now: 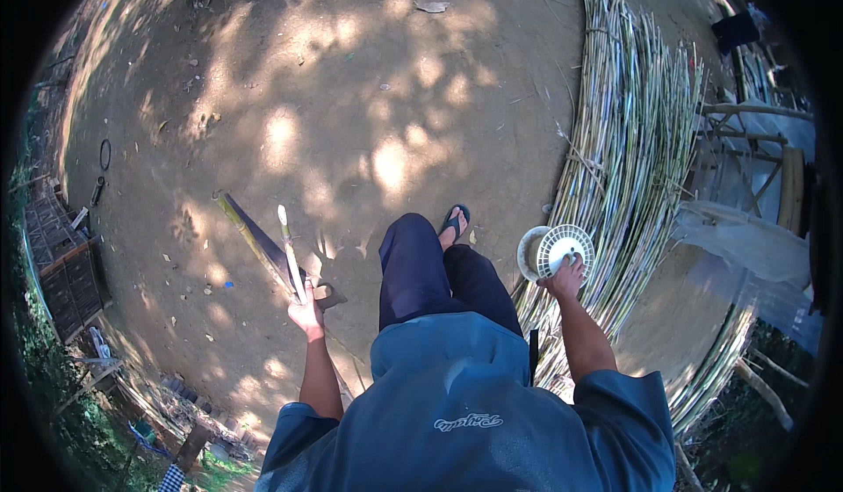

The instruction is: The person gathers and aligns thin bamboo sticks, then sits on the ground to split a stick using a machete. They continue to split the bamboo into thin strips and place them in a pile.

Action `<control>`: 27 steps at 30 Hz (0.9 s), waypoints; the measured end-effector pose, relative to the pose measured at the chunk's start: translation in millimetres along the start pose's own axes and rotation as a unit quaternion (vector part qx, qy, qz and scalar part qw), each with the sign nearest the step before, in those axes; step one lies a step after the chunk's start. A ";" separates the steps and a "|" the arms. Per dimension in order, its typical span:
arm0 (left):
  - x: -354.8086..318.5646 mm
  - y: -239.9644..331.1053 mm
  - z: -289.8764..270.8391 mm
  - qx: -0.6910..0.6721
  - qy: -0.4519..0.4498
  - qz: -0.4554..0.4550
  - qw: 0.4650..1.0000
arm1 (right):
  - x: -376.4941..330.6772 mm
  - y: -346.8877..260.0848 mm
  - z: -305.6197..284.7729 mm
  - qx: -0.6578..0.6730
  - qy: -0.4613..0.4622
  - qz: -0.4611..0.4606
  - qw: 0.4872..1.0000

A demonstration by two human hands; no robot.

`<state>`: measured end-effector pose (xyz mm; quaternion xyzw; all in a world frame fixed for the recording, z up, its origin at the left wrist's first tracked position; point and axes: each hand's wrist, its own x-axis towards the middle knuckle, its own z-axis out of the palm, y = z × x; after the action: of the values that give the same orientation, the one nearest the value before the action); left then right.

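Bamboo sticks (pixel 274 248) left of centre: the left hand (pixel 306 310) has its fingers closed round their lower ends, tips angled up and away, likely to keep them off the dirt ground (pixel 351 97). Further right, the right hand (pixel 566 278) curls round a white spool (pixel 555 250), gripping its rim from below, just beside the bamboo pile (pixel 632 158).

Bamboo sticks (pixel 263 242) in left hand (pixel 306 310), white spool (pixel 555 251) in right hand (pixel 566 278).

Dappled sunlight on dirt ground (pixel 351 141), leafy shadows, sharp focus, dark fisheye rim
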<state>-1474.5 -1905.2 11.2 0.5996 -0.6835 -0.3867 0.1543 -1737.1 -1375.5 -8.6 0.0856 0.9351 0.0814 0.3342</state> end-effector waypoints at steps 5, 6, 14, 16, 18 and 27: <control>53.5 22.3 112.4 -0.017 -0.012 -0.023 1.000 | 172.4 -133.0 -88.3 -0.015 0.019 -0.105 0.994; 65.6 33.1 137.1 -0.017 -0.004 -0.015 1.000 | 209.3 -161.9 -94.2 -0.024 0.020 -0.121 0.992; 171.2 84.7 308.9 0.028 -0.069 -0.128 0.989 | 478.4 -436.3 -105.0 -0.083 0.064 -0.246 0.964; 198.6 77.3 345.2 0.076 -0.103 -0.149 0.981 | 532.2 -496.8 -99.4 -0.102 0.078 -0.273 0.953; 221.2 92.9 386.3 0.062 -0.108 -0.161 0.979 | 569.5 -544.1 -91.2 -0.118 0.102 -0.289 0.944; 266.2 125.5 514.8 0.022 -0.174 -0.159 0.972 | 602.5 -593.2 -60.6 -0.001 0.140 -0.403 0.904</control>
<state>-1971.8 -1980.6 -302.9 0.6274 -0.6044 -0.4890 -0.0437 -2297.5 -1828.7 -454.8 -0.3110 0.9270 -0.0482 0.2040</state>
